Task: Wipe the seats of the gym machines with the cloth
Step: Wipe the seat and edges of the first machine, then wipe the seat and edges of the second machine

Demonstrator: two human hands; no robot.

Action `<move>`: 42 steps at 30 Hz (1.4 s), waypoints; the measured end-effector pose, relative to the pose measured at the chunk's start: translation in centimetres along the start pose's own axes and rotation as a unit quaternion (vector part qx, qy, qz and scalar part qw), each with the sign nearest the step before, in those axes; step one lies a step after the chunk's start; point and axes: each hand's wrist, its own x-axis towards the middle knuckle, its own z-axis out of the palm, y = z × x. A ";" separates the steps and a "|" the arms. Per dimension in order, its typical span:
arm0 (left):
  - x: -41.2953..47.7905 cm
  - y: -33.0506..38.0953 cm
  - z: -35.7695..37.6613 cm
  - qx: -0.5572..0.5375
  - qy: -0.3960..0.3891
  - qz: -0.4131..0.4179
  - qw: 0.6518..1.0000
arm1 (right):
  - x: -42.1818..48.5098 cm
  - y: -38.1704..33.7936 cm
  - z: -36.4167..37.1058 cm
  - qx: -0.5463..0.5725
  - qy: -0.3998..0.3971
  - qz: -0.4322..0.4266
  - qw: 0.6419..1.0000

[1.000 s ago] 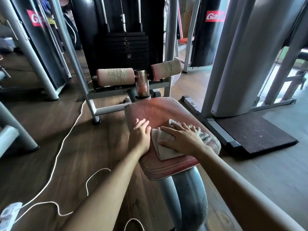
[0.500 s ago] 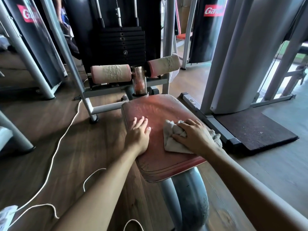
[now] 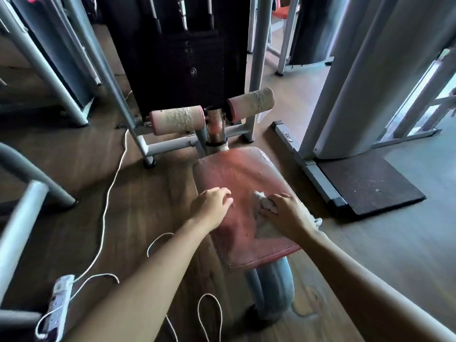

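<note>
A worn red padded seat on a grey post sits in the middle of the head view. A crumpled pale cloth lies on the seat's right half. My right hand presses on the cloth with fingers bent over its bunched top. My left hand rests on the seat's left edge, fingers loosely curled and holding nothing. The cloth's right end hangs past the seat edge behind my wrist.
Two cracked pink roller pads and a black weight stack stand beyond the seat. A white cable and power strip lie on the wood floor at left. A grey column on a black mat stands at right.
My right hand and the cloth slid toward the seat's right edge, the cloth bunching. My left hand's fingers curled. The view tilted down and shifted right.
</note>
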 end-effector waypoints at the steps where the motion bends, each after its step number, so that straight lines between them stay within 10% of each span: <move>1: -1.0 0.8 -1.9 -0.007 0.022 0.006 1.000 | -0.4 -1.0 -1.9 0.011 0.004 0.004 1.000; 20: -23.9 19.8 -35.1 -0.027 0.245 -0.027 0.969 | -15.5 -15.8 -37.1 0.158 0.066 -0.196 0.966; 42: -58.1 23.0 -41.1 0.011 0.472 -0.403 0.784 | -30.2 -33.5 -36.3 0.246 -0.082 -0.546 0.797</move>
